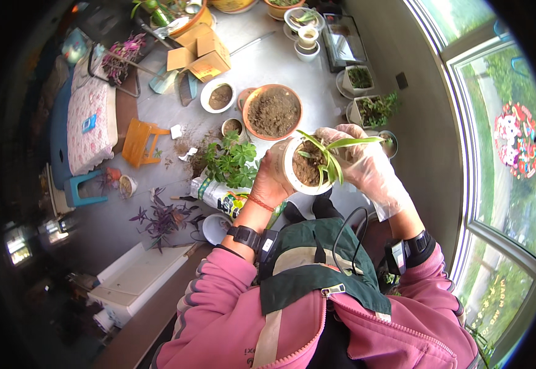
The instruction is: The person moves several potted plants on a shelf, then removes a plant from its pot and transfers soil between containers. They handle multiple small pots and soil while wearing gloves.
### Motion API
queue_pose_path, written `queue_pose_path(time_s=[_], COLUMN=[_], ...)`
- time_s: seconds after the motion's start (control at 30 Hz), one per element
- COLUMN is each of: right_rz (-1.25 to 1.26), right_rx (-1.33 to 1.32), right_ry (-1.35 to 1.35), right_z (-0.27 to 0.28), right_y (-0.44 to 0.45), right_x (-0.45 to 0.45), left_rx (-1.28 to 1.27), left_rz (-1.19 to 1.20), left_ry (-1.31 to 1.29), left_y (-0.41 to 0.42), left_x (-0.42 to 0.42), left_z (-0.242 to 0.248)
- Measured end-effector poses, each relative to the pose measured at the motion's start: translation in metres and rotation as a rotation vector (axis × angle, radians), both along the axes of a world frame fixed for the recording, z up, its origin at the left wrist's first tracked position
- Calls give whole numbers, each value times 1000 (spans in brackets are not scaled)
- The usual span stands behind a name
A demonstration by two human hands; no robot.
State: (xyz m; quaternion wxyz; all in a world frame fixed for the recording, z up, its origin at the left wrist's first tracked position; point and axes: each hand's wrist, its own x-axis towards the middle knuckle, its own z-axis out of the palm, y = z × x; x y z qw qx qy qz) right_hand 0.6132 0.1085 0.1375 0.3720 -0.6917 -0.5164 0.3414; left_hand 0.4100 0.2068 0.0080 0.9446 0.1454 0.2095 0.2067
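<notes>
My bare left hand (270, 182) grips a white plastic pot (288, 161) from its left side, holding it above the floor with its mouth tilted towards me. Brown soil (305, 170) fills the pot almost to the rim. A small plant with long strap-shaped green leaves (332, 161) leans to the right side of the pot. My right hand (367, 168), in a clear plastic glove, is against the leaves and the pot's right side. Leaves cover part of its fingers, so its grip is unclear. Just beyond stands a wide terracotta-coloured pot of soil (273, 112).
Left of my hands, a leafy green plant (232, 159) lies by a printed bag (217, 196). A white pot of soil (218, 96), an open cardboard box (205, 55) and a wooden stool (138, 143) stand farther left. Potted plants (376, 110) line the window wall.
</notes>
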Motion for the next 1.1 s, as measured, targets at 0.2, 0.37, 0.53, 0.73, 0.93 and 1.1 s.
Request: queue_pose_path(time_s=[0.2, 0.37, 0.53, 0.73, 0.93, 1.1], right_rz=[185, 296, 305, 121, 91, 4], right_rx=[160, 39, 225, 3, -18, -2], right_ry=[-115, 71, -109, 513, 589, 644], right_z=[34, 47, 45, 53, 65, 71], right_y=[25, 44, 54, 52, 53, 51], right_x=[-42, -68, -84, -90, -99, -107], left_rx=[-27, -55, -51, -66, -173, -184], left_rz=[24, 119, 167, 187, 185, 169], left_ry=[3, -53, -83, -148, -238, -281], left_y=[5, 2, -2, -9, -12, -14], left_x=[-51, -78, -95, -102, -106, -108], left_z=[27, 36, 47, 52, 51, 50])
